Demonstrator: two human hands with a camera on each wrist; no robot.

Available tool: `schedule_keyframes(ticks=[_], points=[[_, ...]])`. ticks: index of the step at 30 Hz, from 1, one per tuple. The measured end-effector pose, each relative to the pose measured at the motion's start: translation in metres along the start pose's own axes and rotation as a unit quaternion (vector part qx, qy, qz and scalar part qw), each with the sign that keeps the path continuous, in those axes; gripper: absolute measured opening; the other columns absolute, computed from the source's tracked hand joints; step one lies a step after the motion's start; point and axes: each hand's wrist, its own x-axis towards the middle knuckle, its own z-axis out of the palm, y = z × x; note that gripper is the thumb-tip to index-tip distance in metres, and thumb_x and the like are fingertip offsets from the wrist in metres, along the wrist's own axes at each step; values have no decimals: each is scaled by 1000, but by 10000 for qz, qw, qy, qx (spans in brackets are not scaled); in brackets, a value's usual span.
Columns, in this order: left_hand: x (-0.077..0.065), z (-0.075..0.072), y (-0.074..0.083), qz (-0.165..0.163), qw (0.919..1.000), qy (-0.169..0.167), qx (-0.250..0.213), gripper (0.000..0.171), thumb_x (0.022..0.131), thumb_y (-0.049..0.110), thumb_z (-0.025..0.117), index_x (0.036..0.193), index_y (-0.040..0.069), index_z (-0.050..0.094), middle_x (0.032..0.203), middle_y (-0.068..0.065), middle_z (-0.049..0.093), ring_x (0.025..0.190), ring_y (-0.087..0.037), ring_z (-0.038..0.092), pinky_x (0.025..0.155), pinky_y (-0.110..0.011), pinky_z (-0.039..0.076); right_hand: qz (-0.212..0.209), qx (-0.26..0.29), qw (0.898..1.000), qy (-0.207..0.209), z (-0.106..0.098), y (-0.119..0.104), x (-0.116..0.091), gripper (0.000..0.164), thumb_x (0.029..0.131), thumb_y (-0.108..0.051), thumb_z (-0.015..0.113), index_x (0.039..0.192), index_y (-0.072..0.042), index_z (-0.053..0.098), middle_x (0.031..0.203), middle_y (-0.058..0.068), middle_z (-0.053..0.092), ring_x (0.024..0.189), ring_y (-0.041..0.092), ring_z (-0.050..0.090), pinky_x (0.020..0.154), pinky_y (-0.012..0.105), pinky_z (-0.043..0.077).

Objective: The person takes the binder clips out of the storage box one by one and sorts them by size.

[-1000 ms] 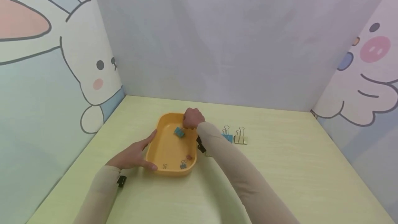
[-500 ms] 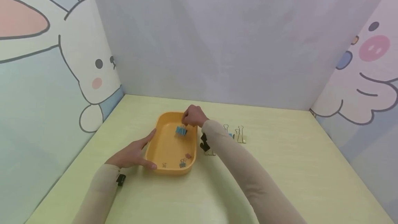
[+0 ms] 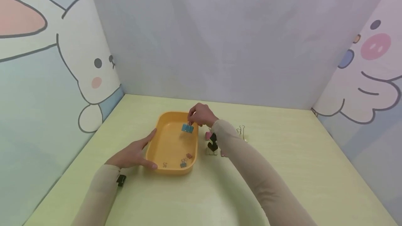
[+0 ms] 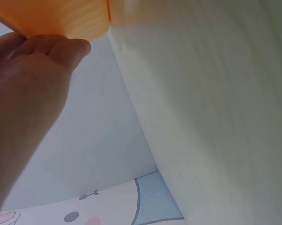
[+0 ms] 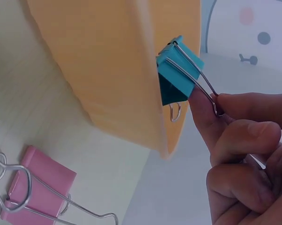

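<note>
My right hand (image 3: pixel 202 115) pinches a blue-teal binder clip (image 3: pixel 187 128) by a wire handle, between thumb and fingers. It is over the far right part of an orange-yellow plastic tray (image 3: pixel 169 142). In the right wrist view the clip (image 5: pixel 181 72) is at the tray's rim, its body tilted and other handle hanging down. My left hand (image 3: pixel 133 154) holds the tray's left side, fingers along the wall and thumb at the near corner. Inside the tray's near end lie a small blue binder clip (image 3: pixel 183 163), a small reddish clip (image 3: pixel 189 156) and a tiny clip (image 3: pixel 164 165).
Right of the tray, more binder clips stand on the pale table: a pink one (image 5: pixel 40 187), a pale one (image 3: pixel 211 151) and a yellowish one (image 3: pixel 242 133). My right forearm (image 3: pixel 251 166) covers part of that group. Printed fabric walls surround the table.
My right hand has lifted the blue-teal binder clip from the tray's floor and moved it right, toward the right rim. The left hand stays on the tray.
</note>
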Motion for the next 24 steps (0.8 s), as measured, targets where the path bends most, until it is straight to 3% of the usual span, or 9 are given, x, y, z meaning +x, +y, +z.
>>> schedule_keyframes(ticks=[11,24], points=[[1,2,0,0,10000,-25,-90,132,66,45,92,163,13,8,166,-22,23,150,-47,29,116,-67,33,-172,144,9997,1,-17,-2,-22,18,95,-12,65,99,0,78,82,8,79,47,9,43,43,21,34],[2,1,1,-23,9998,-54,-169,131,66,43,91,163,12,8,166,-22,21,151,-48,27,116,-68,31,-294,73,9994,174,-39,6,-42,15,95,-12,66,93,-5,79,81,6,78,51,11,49,45,21,37]])
